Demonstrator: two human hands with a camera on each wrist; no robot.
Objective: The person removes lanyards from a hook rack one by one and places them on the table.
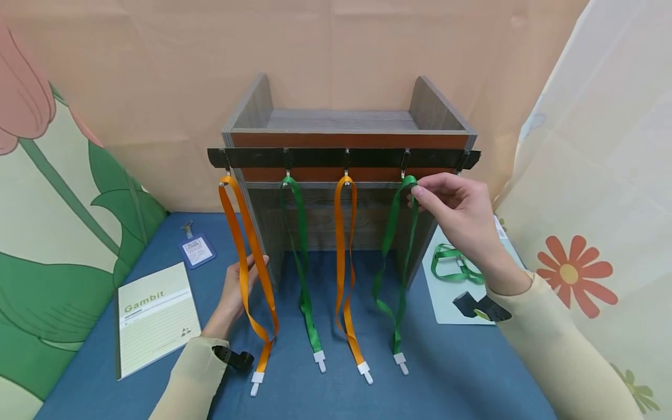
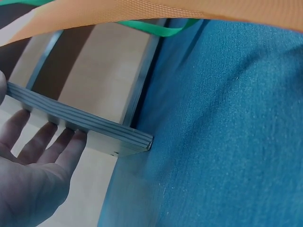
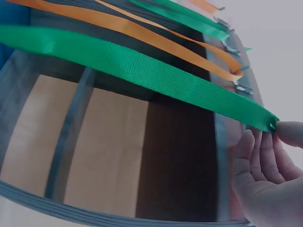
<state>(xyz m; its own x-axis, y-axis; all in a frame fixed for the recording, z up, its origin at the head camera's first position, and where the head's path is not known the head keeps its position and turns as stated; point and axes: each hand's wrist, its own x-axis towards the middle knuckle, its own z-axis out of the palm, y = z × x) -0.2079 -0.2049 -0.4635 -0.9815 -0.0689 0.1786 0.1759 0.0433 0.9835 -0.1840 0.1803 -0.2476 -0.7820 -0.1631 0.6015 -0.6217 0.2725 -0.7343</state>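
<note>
My right hand (image 1: 462, 213) (image 3: 270, 175) pinches the rightmost green lanyard (image 1: 391, 224) (image 3: 142, 68) near its top, just below a hook on the black hook rail (image 1: 320, 157). Its white clip hangs down over the table. Left of it hang an orange lanyard (image 1: 340, 233), a green lanyard (image 1: 301, 216) and another orange lanyard (image 1: 238, 233), each from its own hook. My left hand (image 1: 233, 291) (image 2: 38, 175) grips the side panel of the wooden shelf (image 2: 80, 116), fingers against its outer face and thumb at the front edge, partly behind the leftmost orange lanyard.
On the blue table (image 1: 446, 373), a notebook (image 1: 157, 318) and a blue badge holder (image 1: 198, 251) lie at the left. At the right, a green lanyard (image 1: 443, 254) lies on a pale board (image 1: 441, 303). The rail's rightmost hook (image 1: 462, 160) carries no lanyard.
</note>
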